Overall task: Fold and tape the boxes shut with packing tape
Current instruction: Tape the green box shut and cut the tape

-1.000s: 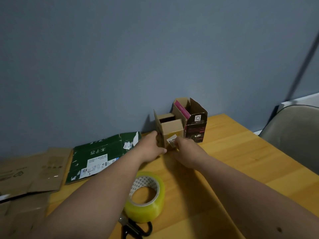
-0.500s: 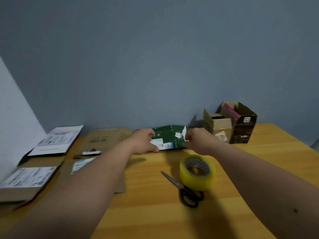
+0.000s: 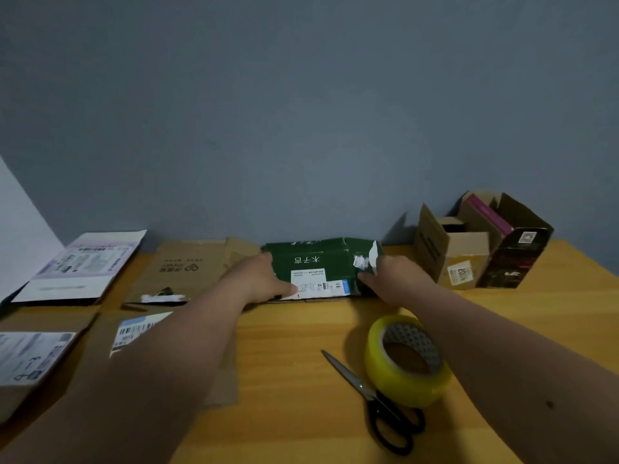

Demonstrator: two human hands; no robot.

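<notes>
A flattened green box [image 3: 321,262] with white labels lies on the wooden table [image 3: 288,363] near the wall. My left hand [image 3: 258,279] grips its left edge, thumb on the label. My right hand [image 3: 392,279] holds its right end, fingers curled under the torn white flap. A yellow roll of packing tape [image 3: 405,360] stands in front of my right forearm, with black-handled scissors [image 3: 378,400] beside it. Two erected boxes stand at the back right: a small brown one [image 3: 449,252] and a dark one [image 3: 512,249], both with open tops.
Several flattened cardboard boxes lie at the left: a brown one [image 3: 191,266] by the wall, a white-labelled one [image 3: 83,266], another [image 3: 30,360] at the left edge and one [image 3: 140,329] under my left forearm. The grey wall stands close behind.
My hands left the small brown box and moved left to the green flattened box, which they now hold. The view swung left, bringing more flat boxes into sight.
</notes>
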